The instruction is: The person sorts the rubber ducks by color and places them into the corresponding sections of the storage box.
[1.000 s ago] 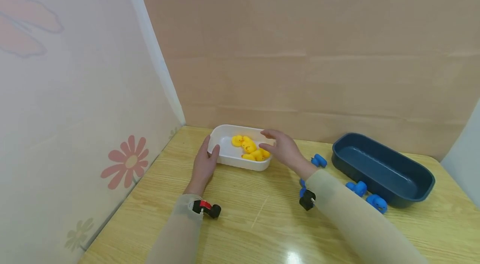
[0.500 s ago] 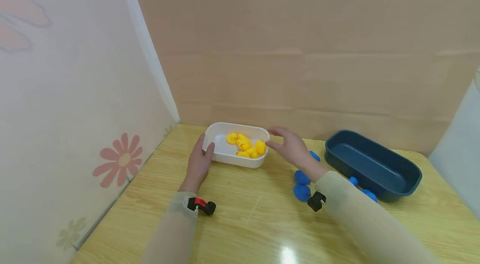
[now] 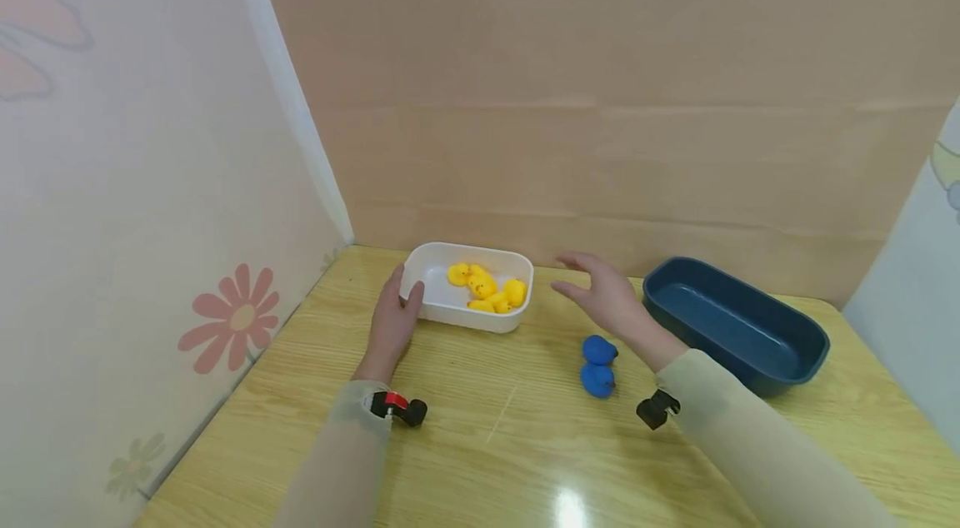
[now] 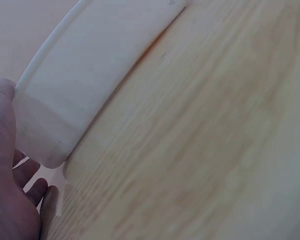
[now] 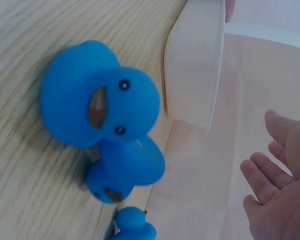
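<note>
White tray [image 3: 465, 316] sits flat on the table [image 3: 450, 461] by the back wall [image 3: 480, 136], w/ the yellow ducks [image 3: 482, 285] inside. Left hand [image 3: 392, 321] is cupped round its left end, thumb at the rim, fingers look relaxed, not clamped tbh. Right hand [image 3: 609, 295] hangs just off the other end, thumb n fingers apart, nothing in it. Imo keep the left one light so the tray doesn't skid, n swing the right one high, esp. over the blue ducks [image 3: 597, 379].
</note>
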{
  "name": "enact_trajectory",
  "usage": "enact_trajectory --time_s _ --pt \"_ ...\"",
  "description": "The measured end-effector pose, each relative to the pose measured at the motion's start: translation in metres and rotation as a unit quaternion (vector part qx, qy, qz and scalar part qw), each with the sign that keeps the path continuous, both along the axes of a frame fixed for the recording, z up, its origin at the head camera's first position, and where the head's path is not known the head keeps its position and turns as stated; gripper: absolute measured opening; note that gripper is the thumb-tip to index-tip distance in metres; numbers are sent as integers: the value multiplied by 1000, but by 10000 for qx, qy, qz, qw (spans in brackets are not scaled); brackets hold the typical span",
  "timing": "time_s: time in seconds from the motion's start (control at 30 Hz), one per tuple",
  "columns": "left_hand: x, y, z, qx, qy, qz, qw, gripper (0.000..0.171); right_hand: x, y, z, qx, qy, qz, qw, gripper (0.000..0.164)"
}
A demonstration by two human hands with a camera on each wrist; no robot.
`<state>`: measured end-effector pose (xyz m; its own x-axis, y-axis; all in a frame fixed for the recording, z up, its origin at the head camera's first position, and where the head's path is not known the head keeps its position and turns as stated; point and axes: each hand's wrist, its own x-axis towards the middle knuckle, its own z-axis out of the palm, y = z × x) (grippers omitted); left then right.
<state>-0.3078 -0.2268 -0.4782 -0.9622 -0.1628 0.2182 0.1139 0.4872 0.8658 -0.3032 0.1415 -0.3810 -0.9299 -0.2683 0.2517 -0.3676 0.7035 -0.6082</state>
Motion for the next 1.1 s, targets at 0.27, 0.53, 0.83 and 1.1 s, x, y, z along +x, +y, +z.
enact_trajectory --time_s 0.27,0.53,0.83,1.1 --pt "0 -3 1 -245 479 168 9984 75 15 21 6 188 -41 -163 9997 61" --pt "2 -3 5 -376 753 589 9947 69 27 42 4 157 128 -257 9995 61" --pt "2 1 9 -518 1042 948 9887 61 51 66 -4 105 21 -572 9983 65" --pt "4 4 10 -602 1293 1040 9843 57 70 85 -8 111 197 -794 9966 67"
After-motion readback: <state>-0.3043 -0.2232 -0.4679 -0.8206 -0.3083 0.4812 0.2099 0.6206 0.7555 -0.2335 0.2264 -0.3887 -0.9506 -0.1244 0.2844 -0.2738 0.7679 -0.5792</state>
